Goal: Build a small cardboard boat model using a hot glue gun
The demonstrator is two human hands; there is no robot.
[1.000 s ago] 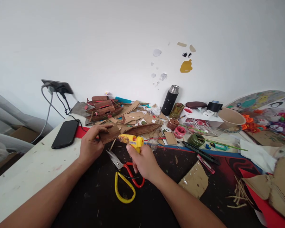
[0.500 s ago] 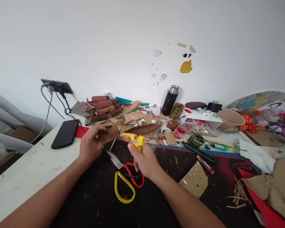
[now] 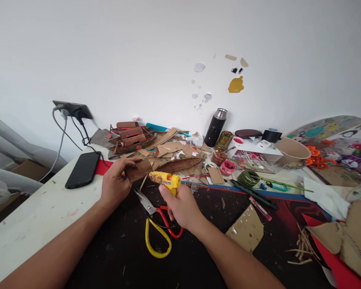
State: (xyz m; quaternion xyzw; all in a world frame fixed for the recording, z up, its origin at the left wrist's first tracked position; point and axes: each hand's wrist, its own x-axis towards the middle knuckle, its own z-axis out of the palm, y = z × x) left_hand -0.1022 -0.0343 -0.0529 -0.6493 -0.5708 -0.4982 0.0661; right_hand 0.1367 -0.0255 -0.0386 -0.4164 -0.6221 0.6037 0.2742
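Observation:
Pinched between the thumb and fingers of my left hand [image 3: 116,180] is a small brown cardboard piece [image 3: 137,170]. My right hand [image 3: 180,202] grips a yellow glue gun [image 3: 165,180] by its handle, with the nozzle pointing left, close to the piece's right edge. Behind the gun lies a long brown boat-shaped strip [image 3: 182,164]. Scissors [image 3: 152,208] with one red and one yellow handle lie partly open on the dark mat, below and between my hands.
A black phone [image 3: 82,170] lies on the left. Brown model boats [image 3: 132,138] and cardboard scraps [image 3: 168,148] stretch along the wall. Beyond are a black thermos [image 3: 215,127] and paint jars [image 3: 228,167]. A cardboard piece [image 3: 246,228] lies to the right on the mat [image 3: 204,253].
My right hand has shifted slightly left and down with the glue gun, whose nozzle is now lower beside the cardboard piece. My left hand has barely moved.

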